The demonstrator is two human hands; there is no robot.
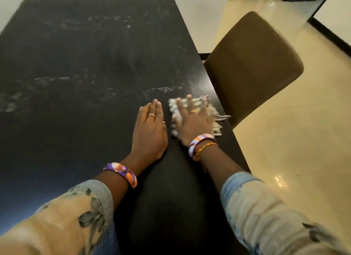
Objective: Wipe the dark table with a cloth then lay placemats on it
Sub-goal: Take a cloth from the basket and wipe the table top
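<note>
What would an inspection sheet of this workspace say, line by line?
Surface: dark table, with pale smears and streaks across it.
Job's things: cloth, fringed, flat near the table's right edge; placemats, nothing seen.
Clutter: nothing seen.
Grippers: right hand presses flat on the cloth, fingers spread; left hand rests flat on the bare table beside it.
Cables: nothing seen.
Surroundings: brown chair at the table's right side; glossy cream floor.
</note>
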